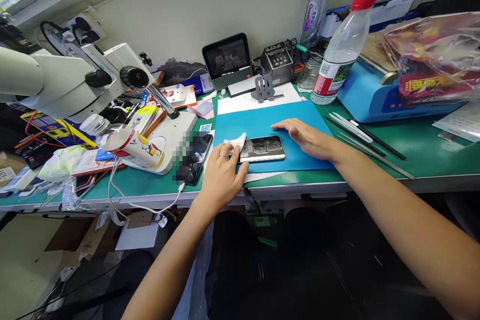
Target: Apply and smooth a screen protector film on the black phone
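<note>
A phone point(264, 149) with a pale metal edge lies flat on the blue work mat point(258, 119). Its upper side is dark with grey striped patches; what these are I cannot make out. My left hand point(224, 170) is at the phone's left end, fingers bent and pressed on a crumpled white tissue point(237, 141) that sticks out beyond the fingertips. The tissue and fingers hide that end of the phone. Past the phone's right end, my right hand point(303, 136) hovers with fingers stretched out and thumb apart, holding nothing.
To the left are a second phone point(197, 160) with a white cable, a tilted bottle point(137, 147) and a microscope point(75, 85). Tweezers and thin tools point(369, 140) lie right of the mat. Behind stand a red-capped bottle point(339, 55), a small screen point(227, 57) and a blue machine point(367, 92).
</note>
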`<state>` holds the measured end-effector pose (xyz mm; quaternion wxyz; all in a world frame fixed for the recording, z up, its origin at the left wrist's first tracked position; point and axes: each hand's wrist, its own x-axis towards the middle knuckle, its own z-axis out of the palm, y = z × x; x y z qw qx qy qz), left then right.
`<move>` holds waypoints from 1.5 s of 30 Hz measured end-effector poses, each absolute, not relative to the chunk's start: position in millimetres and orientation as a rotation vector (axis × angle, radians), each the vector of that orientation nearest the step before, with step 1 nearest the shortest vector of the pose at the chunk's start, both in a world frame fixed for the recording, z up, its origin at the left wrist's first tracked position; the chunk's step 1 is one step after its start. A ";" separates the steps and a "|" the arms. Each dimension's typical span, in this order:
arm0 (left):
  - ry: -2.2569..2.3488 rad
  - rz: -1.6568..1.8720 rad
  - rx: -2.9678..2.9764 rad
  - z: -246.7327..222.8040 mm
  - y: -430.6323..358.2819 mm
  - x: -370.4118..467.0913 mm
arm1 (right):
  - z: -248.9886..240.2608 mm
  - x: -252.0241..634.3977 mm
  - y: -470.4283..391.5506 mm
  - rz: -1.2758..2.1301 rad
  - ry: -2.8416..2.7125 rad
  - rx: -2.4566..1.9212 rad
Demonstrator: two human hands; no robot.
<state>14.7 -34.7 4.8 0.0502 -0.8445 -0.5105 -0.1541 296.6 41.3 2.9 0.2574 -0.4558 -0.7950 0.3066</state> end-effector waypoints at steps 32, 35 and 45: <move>-1.900 -0.121 -2.955 46.1 65.9 79.9 | 5.4 297.5 43.2 0.801 -2.173 -1.181; -1.956 -0.091 -2.909 45.3 74.8 79.2 | 3.6 298.5 43.9 0.802 -2.155 -1.190; -1.833 -0.138 -2.747 35.5 50.2 66.0 | 1.6 296.5 45.3 0.744 -2.169 -1.169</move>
